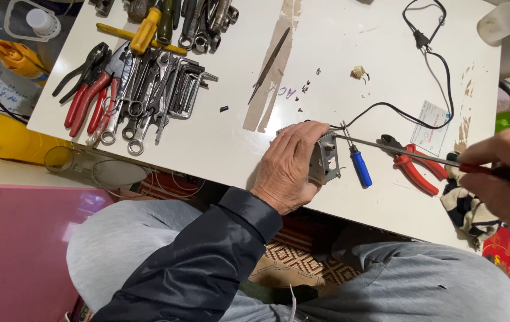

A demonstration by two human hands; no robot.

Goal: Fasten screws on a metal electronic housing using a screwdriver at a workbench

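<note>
My left hand [287,167] was clamped over a small grey metal housing [326,158], pinning it on the white surface [350,59] near its front edge. My right hand [508,173] was closed around the red-and-black handle of a long screwdriver [398,150], whose thin shaft ran across to meet the top of the housing. A small blue-handled screwdriver [359,166] lay just beside the housing, with red-handled pliers [416,167] under the shaft. A black cord [431,83] trailed away behind, and a heap of wrenches and pliers [141,89] lay well apart at the far left.
</note>
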